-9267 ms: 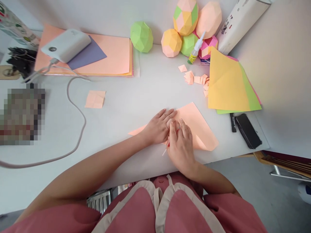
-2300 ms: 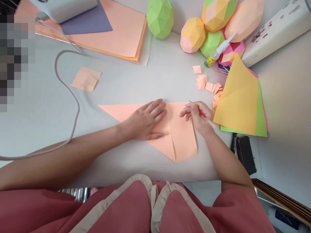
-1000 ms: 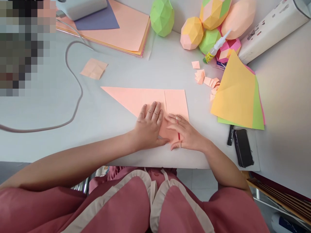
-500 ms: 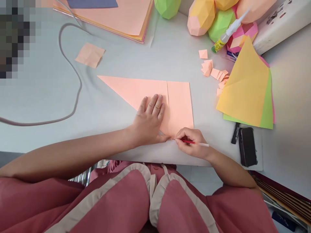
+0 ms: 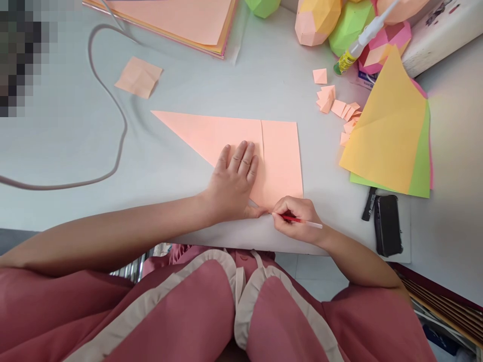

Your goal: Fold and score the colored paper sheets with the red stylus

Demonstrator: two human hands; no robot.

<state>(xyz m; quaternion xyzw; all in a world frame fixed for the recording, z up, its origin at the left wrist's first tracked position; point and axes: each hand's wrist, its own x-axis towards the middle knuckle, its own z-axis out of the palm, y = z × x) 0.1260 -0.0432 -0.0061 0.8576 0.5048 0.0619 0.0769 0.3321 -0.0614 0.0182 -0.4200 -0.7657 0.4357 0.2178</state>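
Observation:
A folded sheet of peach paper [image 5: 281, 156] lies flat on the table, pointed at its left end and square at its right. My left hand [image 5: 236, 186] rests palm down on it with the fingers stretched out, the thumb reaching to the paper's near edge. A thin red pen with a clear end [image 5: 298, 219] is pinched in my right hand [image 5: 296, 216]. Its tip meets the near edge of the paper, close beside my left thumb. My fingers partly hide the tip.
Yellow and green paper sheets [image 5: 385, 130] lie to the right above a black phone [image 5: 388, 226]. Small peach paper pieces [image 5: 326, 98], a glue tube [image 5: 350, 55] and faceted paper balls [image 5: 317, 20] sit beyond. A grey cable [image 5: 123, 136] curves across the left.
Both hands keep nearly the same place on the paper, and the pen tip stays at its near edge. The whole view has shifted slightly.

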